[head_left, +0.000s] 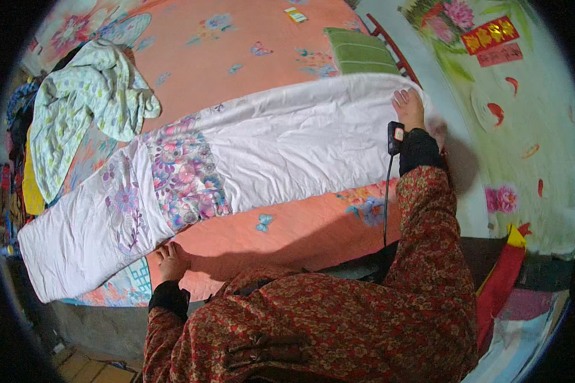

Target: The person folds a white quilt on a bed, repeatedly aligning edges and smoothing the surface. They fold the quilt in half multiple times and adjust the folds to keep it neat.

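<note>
A long white quilt (287, 140) with a purple floral panel lies folded into a strip, slanting across the bed from lower left to upper right. My right hand (410, 108) rests on the quilt's far right end, fingers stretched and slightly apart. At the quilt's near edge, left of the middle, my left hand (171, 260) lies on the bedspread, its fingers apart and touching or almost touching the fabric. A small black box (395, 138) with a cable hangs by my right wrist, over the quilt.
Under the quilt spreads an orange floral bedspread (192, 70). A crumpled pale patterned cloth (89, 102) lies at the left, a green pillow (361, 52) at the back right. A small yellow-and-white packet (295, 15) is farther back. The painted wall (530, 121) bounds the right side.
</note>
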`<state>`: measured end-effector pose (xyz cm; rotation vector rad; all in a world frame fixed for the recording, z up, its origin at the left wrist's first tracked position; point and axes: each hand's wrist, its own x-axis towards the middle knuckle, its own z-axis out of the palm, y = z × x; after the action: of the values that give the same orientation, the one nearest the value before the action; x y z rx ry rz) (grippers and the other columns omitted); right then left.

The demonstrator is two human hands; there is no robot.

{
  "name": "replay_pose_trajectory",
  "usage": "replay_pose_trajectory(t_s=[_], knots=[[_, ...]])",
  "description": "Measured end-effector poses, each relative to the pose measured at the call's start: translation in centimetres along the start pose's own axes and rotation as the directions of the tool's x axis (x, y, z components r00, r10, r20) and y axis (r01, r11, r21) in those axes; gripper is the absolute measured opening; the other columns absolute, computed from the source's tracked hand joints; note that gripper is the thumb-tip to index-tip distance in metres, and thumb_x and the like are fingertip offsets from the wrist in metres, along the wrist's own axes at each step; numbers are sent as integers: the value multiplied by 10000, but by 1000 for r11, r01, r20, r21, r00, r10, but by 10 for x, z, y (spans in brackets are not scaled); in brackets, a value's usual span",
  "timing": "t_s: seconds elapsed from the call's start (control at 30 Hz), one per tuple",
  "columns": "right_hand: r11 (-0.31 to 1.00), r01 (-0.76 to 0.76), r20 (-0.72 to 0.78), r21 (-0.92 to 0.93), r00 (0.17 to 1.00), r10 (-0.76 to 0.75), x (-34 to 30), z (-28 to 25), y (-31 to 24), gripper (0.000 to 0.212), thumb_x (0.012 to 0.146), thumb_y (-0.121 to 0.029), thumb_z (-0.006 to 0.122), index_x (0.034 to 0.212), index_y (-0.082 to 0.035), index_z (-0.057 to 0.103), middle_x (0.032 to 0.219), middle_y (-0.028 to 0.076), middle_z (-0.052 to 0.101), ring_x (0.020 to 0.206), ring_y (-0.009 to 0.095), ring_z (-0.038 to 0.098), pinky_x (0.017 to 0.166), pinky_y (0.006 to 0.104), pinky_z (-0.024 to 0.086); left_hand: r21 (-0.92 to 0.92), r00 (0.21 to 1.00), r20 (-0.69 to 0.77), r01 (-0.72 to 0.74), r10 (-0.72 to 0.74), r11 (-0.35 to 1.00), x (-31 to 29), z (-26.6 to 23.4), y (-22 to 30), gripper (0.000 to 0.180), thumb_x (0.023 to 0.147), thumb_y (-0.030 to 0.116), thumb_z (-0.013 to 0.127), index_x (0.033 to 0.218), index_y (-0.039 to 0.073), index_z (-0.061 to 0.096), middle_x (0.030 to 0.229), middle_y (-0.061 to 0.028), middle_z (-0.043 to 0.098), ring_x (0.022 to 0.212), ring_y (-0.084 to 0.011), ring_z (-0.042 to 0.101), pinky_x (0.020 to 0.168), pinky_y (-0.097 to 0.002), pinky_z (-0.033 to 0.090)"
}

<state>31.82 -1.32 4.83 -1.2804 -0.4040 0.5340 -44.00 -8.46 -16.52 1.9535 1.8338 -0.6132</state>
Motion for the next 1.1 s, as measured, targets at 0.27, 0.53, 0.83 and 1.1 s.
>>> replay_pose_trajectory(t_s=[0.27,0.53,0.83,1.1], knots=[[930,-279,-31,-238,960,280,-86,-32,159,345,924,-313,438,740,-53,569,678,75,606,596,175,602,542,282,493,30,997,-75,-24,27,999,-2,10,-2,884,687,322,744,1379,80,249,1391,-273,242,1282,-514,233,916,-570,427],[663,-743,-220,87,635,741,-203,-122,213,487,874,-511,486,1107,-84,504,849,78,595,770,183,560,609,312,477,134,979,-158,-110,131,985,11,35,-10,612,788,294,596,1305,91,339,1319,-268,327,1214,-511,330,867,-628,404],[743,-579,-320,-336,812,489,-156,-94,202,574,842,-462,522,1163,11,464,952,167,556,714,262,508,563,358,449,-4,999,-19,49,-49,999,-14,-12,12,962,693,472,726,1430,144,201,1449,-251,177,1314,-493,202,889,-588,405],[680,-492,-368,-543,868,334,-124,-95,104,624,826,-353,571,1250,81,426,1149,261,514,974,360,530,749,443,471,-145,998,50,-38,46,989,11,-8,-15,681,771,361,628,1353,113,377,1377,-215,386,1263,-387,370,980,-568,313]])
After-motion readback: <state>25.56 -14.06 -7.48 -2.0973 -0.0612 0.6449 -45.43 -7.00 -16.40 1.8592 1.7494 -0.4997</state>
